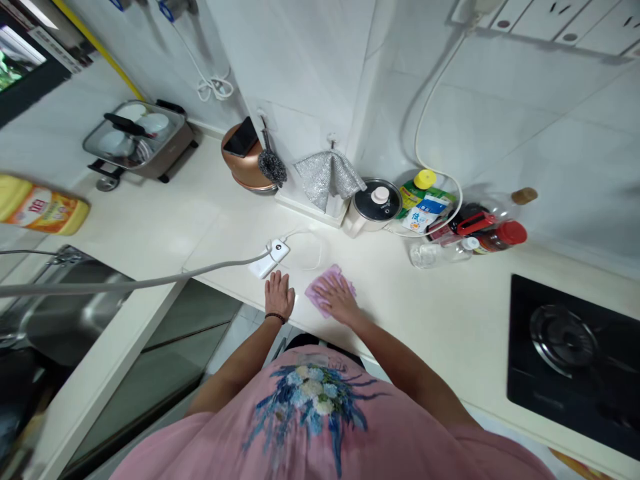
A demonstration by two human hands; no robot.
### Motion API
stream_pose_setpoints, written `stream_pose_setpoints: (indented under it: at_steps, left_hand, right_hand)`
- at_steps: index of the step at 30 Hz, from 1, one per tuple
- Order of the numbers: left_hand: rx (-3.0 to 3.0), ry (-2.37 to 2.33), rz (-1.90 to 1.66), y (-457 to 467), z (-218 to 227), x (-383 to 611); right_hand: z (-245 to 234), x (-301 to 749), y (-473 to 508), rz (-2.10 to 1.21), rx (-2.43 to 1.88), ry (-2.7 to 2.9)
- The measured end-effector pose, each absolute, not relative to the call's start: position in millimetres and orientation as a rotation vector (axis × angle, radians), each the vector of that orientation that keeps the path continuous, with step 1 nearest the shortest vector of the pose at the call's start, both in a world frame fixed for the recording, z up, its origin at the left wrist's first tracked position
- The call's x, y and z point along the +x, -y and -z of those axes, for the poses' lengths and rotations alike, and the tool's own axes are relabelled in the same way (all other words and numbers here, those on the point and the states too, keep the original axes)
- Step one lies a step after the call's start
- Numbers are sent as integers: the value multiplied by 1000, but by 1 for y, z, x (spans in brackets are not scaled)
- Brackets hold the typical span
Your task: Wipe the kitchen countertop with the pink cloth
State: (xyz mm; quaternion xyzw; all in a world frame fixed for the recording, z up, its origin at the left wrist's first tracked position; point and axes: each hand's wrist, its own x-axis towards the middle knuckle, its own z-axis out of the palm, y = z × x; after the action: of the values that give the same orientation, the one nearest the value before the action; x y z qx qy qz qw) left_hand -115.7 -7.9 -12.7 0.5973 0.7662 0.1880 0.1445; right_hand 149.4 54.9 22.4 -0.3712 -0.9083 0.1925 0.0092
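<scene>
My right hand (337,298) lies flat, fingers spread, pressing on a pink cloth (320,291) on the cream countertop (430,307). My left hand (279,294) rests flat on the counter just to the left of the cloth, fingers stretched out, holding nothing, with a dark bracelet at the wrist. A white power strip (270,258) with a grey cable lies just beyond the left hand.
Small lidded pot (376,203), bottles and cartons (465,227) stand against the tiled wall. A grey rag (327,177) and scrubber (273,165) hang there. Black gas hob (575,353) at right, steel sink (55,313) at left, lidded electric cooker (137,140), yellow bottle (43,207).
</scene>
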Motion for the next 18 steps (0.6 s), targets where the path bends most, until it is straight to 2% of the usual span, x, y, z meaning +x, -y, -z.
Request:
stream_pose_setpoints:
  at_steps: [5, 9, 18]
  left_hand:
    - [1721, -2174, -659, 12, 14, -119]
    - [1738, -2157, -718, 14, 15, -120]
    - [1718, -2173, -673, 15, 9, -121]
  right_hand:
    - [-27, 118, -132, -579, -1614, 2698]
    - [-29, 77, -158, -618, -1815, 2555]
    - [-25, 23, -76, -646, -1215, 2769]
